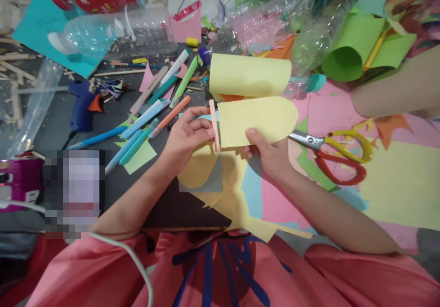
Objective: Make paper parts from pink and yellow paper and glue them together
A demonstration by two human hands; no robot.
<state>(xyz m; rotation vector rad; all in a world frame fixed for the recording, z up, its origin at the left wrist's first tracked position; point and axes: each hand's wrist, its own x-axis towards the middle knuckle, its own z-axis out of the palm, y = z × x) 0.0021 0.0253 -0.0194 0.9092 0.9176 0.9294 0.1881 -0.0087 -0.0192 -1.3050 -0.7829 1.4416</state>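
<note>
My left hand (192, 135) pinches a narrow pale pink strip (214, 126), held upright beside the straight end of a yellow paper piece. That yellow paper piece (256, 117), rounded at its right end, is gripped by my right hand (266, 149), thumb on top and fingers underneath. A thin gap shows between strip and paper. Just beyond them lies a curled sheet of pale yellow paper (250, 74). Below my hands rests another rounded yellow piece (199, 167), partly covered. Scissors with one yellow and one red handle (318, 146) lie right of my right hand.
Several felt-tip pens (161, 91) are scattered at left, near a blue glue gun (81, 101). Clear plastic bottles (144, 25) lie at the back. Green rolled paper (357, 46) is at the back right. Another person's arm (398, 84) reaches in from the right. A white cable (134, 256) crosses my lap.
</note>
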